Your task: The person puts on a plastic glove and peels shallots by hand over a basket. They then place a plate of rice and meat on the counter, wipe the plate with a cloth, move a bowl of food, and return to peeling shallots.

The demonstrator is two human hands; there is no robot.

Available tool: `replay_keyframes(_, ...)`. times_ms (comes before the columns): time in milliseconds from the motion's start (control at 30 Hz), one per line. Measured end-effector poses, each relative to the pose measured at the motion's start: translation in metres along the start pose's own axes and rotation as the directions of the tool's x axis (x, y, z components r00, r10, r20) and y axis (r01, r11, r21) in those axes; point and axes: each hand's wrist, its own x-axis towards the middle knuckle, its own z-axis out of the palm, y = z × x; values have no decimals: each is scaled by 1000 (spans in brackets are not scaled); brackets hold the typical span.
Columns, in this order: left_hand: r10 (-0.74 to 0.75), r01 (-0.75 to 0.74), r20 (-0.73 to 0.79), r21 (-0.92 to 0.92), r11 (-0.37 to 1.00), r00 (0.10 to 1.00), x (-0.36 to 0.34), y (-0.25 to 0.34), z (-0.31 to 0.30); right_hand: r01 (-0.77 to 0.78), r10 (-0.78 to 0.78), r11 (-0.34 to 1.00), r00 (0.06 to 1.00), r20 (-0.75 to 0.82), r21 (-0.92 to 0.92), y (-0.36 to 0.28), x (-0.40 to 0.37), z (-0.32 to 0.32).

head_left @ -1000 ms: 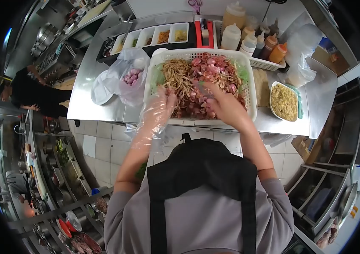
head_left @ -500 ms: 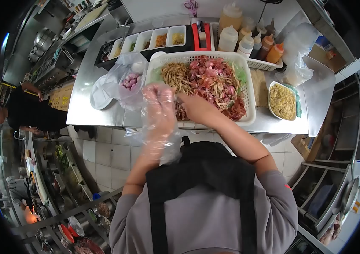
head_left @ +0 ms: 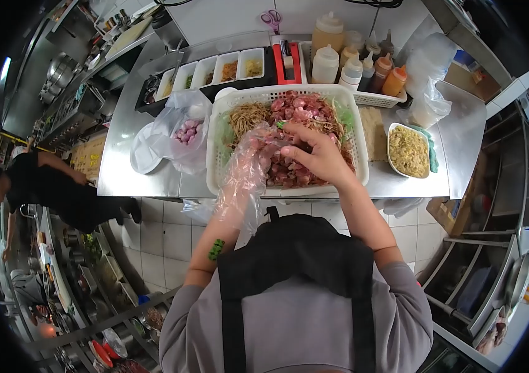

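A loose clear plastic glove covers my left hand, which is over the food in a white perforated basket. Through the crinkled plastic its fingers look stretched out, though their outline is blurred. My bare right hand faces it, thumb and fingers apart, with the fingertips right by the glove's end. Under both hands is a heap of raw reddish meat pieces. Thin brown strips lie on the basket's left side. Green patches show on my left forearm.
Left of the basket are a plastic bag of small purple-pink bulbs and a white lid. Seasoning trays, a red holder and sauce bottles line the back. A tub of yellowish chopped food stands right. A person is at far left.
My gloved left hand has moved right and over the meat. My right hand has shifted right, its thumb and fingers now spread. The person at far left has changed posture.
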Motion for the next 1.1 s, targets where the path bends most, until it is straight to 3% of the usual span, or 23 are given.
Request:
replay_keyframes(100,-24,21,57,47,999,998,1,-1,-9,20,-17,994,1000,-25,109,3,-1,10)
replay_keyframes(300,-3,1,-27,-65,998,1000,-7,4,17,196,-193,979,979,-59,48,13,3,16)
replay_keyframes(433,38,-37,38,-42,998,999,-6,5,17,132,-126,984,991,-51,124,13,4,21)
replay_keyframes(733,50,-55,-72,-68,996,996,-13,5,30,213,-213,977,961,-175,-18,5,6,31)
replay_keyframes(800,81,-63,-154,113,992,985,-12,1,32,224,-208,973,956,-208,56,8,9,33)
replay_keyframes(933,57,-46,-79,130,990,995,-10,0,16,275,-250,956,946,-206,102,14,14,30)
replay_keyframes(1000,-30,35,-35,140,989,999,-8,5,20,121,-87,890,992,-96,440,18,16,25)
replay_keyframes(1033,-28,33,-34,140,990,999,-8,8,23,122,-89,890,991,-95,439,19,15,20)
replay_keyframes(1100,-37,34,73,35,999,997,-8,12,29,-92,36,770,994,101,632,18,15,12)
